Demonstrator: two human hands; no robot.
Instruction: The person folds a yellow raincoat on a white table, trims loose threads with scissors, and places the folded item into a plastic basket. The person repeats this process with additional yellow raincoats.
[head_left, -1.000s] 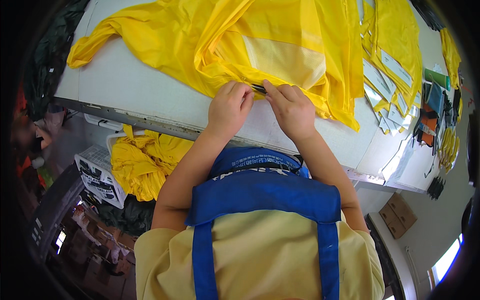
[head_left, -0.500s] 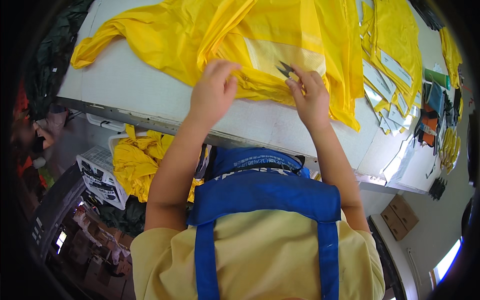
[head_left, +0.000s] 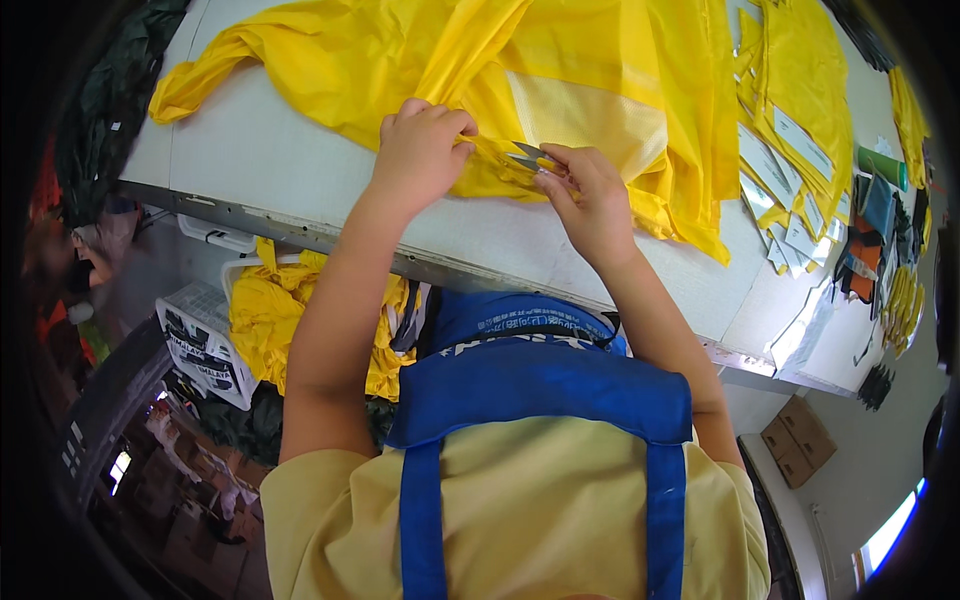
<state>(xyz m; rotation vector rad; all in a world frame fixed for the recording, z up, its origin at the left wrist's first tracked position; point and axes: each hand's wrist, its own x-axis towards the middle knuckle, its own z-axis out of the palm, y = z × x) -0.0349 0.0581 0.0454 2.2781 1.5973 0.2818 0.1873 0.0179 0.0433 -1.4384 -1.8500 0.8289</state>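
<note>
Left hand (head_left: 420, 150) is pinching a fold of the yellow garment (head_left: 560, 70), which is lying spread on the white table (head_left: 280, 170). Right hand (head_left: 590, 200) is gripping small thread snips (head_left: 530, 158), blades touching the fabric edge between both hands. Stack of yellow pieces (head_left: 800, 130) is lying far right.

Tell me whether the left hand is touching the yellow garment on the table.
Touching. The head view shows the left hand pressed down on a bunched fold of the yellow garment, its fingers curled over the fabric with no gap.
</note>
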